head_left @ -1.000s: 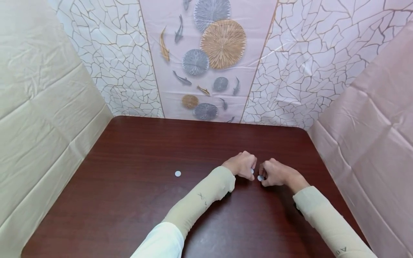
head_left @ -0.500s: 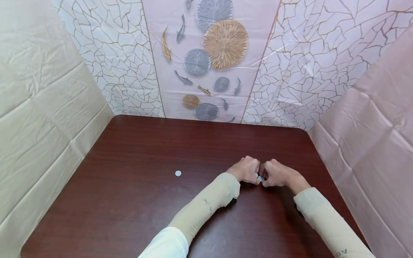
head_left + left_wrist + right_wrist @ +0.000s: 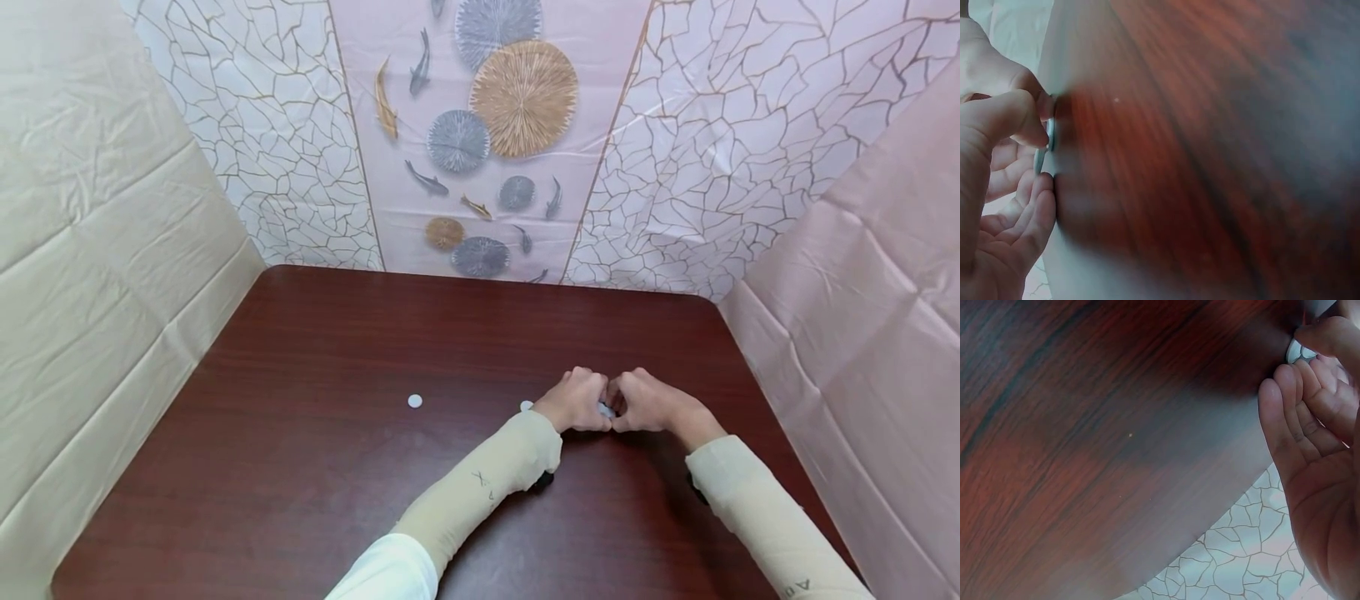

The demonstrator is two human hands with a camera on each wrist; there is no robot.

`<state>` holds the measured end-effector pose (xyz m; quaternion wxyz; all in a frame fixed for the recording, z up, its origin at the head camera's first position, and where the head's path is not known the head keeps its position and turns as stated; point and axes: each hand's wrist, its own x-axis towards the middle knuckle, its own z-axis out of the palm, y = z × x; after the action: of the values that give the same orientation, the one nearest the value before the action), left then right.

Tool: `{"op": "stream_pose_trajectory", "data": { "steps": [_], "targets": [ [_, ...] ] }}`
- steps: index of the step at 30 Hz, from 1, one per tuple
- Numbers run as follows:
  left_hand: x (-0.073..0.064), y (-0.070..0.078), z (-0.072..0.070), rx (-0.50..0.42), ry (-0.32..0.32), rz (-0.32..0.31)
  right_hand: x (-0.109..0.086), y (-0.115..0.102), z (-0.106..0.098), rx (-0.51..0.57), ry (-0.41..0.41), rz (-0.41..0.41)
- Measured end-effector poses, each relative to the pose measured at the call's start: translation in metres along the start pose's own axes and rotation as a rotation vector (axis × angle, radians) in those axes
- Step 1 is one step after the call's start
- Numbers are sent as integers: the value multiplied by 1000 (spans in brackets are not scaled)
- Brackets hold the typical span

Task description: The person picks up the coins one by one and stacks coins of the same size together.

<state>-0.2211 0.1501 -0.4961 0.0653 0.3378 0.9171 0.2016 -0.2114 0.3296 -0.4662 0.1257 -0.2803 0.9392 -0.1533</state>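
Small flat white discs are in play. My left hand (image 3: 577,402) pinches one disc (image 3: 1039,160) on edge between thumb and fingers, just above the table. Facing it, my right hand (image 3: 647,402) pinches another disc (image 3: 1294,351) between thumb and fingers. Fingertips of the two hands meet, or nearly so, with white disc surface (image 3: 606,410) showing between them. In the left wrist view the two discs overlap at their edges; whether they touch cannot be told. Fingers hide part of both.
A loose white disc (image 3: 415,401) lies on the dark red-brown table (image 3: 315,467), left of the hands. Another disc (image 3: 527,406) lies against the left wrist, partly covered by it. Patterned cloth (image 3: 465,208) hangs behind the table, with plain cloth (image 3: 112,250) along the sides.
My left hand has moved right, bringing its disc up to the one in the right hand. A disc beside the left wrist has come into view. The right hand has barely moved.
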Motion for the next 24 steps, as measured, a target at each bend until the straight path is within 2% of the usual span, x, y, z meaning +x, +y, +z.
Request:
{"op": "stream_pose_trajectory", "data": {
  "steps": [7, 14, 24],
  "targets": [
    [-2, -3, -2, 4, 13, 40, 2, -2, -3, 27, -16, 38],
    [-6, -4, -6, 43, 8, 62, 1, -4, -4, 7, -11, 31],
    [-11, -3, -5, -60, -4, 21, -1, -5, -2, 48, -31, 75]
  ]
}}
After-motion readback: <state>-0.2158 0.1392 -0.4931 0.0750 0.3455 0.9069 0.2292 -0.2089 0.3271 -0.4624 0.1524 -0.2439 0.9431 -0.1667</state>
